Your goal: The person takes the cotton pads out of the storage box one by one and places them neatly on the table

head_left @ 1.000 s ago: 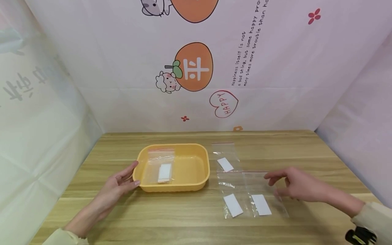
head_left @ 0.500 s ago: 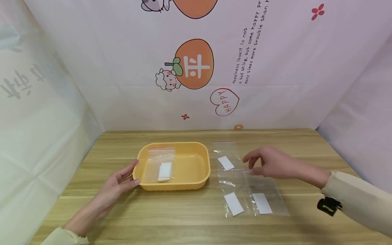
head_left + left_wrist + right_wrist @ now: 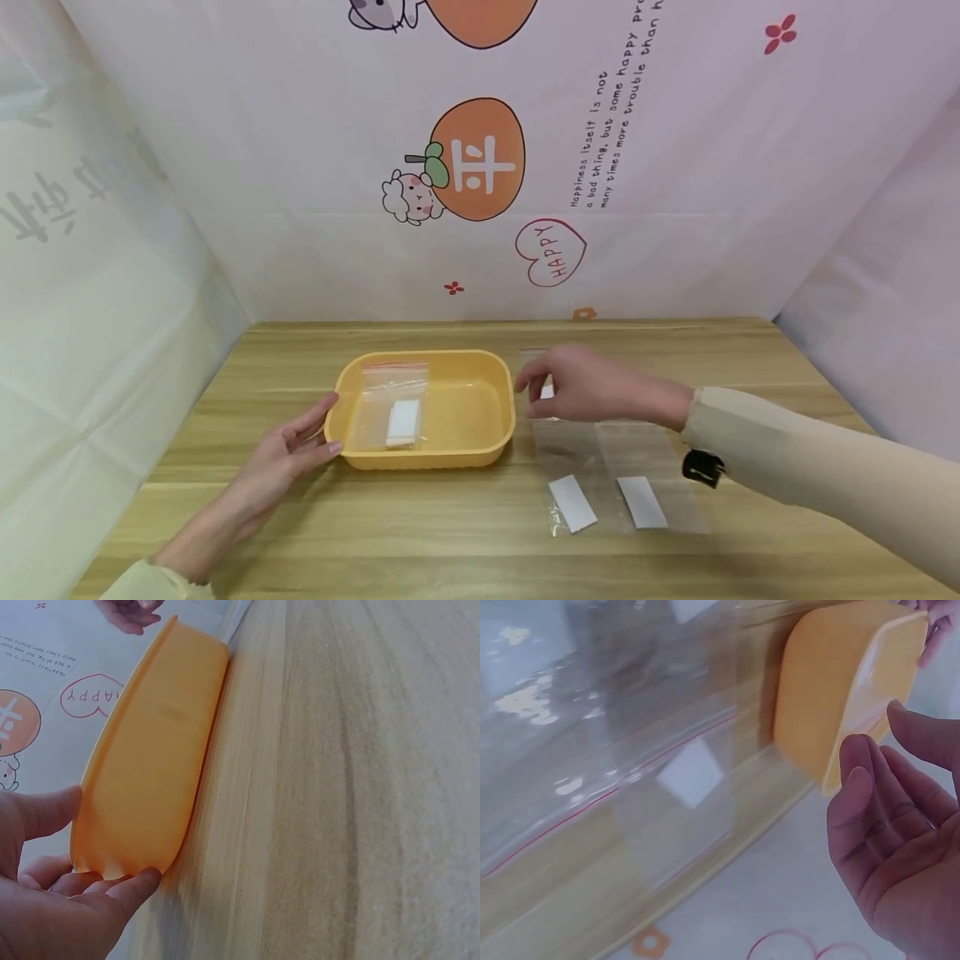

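My left hand (image 3: 273, 467) holds the left end of a yellow plastic tray (image 3: 468, 412). In the left wrist view its thumb lies at the rim and its fingers curl against the tray's end wall. Inside the tray lies a clear zip bag (image 3: 372, 417) with white cards (image 3: 404, 419). My right hand (image 3: 592, 387), fingers loosely bent, hovers over the far zip bag and hides most of it. In the right wrist view that bag (image 3: 641, 832) and its white card (image 3: 692, 774) lie flat, and nothing shows between my thumb and fingertips.
Two more clear zip bags lie nearer on the wooden table (image 3: 375, 533), one with a white card (image 3: 573, 503), the other with a white card (image 3: 642, 502). Their tops lie close to the far bag. A printed white sheet (image 3: 337, 267) stands behind the table.
My right hand has moved left and away from me, from the near right bag to above the far bag. The left hand and tray have stayed in place.
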A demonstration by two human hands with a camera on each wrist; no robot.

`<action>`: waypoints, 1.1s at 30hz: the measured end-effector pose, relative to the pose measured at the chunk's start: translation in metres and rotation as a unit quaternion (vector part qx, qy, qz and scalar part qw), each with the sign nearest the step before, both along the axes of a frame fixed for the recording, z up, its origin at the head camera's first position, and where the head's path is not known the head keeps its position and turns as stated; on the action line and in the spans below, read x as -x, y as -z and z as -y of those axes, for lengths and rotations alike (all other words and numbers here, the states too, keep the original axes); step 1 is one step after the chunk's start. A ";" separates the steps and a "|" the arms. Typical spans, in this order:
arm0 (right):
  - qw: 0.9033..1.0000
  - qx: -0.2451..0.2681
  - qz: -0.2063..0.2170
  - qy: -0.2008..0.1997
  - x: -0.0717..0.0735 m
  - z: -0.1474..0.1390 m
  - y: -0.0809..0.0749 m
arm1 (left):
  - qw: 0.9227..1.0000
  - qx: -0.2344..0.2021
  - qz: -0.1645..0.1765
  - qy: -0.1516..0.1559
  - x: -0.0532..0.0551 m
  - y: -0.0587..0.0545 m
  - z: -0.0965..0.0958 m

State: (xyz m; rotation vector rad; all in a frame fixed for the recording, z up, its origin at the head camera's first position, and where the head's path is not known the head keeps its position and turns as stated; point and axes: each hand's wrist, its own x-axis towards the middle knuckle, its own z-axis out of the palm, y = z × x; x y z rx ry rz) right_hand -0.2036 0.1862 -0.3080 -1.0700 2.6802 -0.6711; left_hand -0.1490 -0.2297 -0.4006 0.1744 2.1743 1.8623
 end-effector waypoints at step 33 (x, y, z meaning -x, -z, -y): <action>0.992 -0.007 0.113 0.049 0.053 0.125 0.055 | 1.000 0.003 -0.004 -0.004 0.000 -0.002 0.000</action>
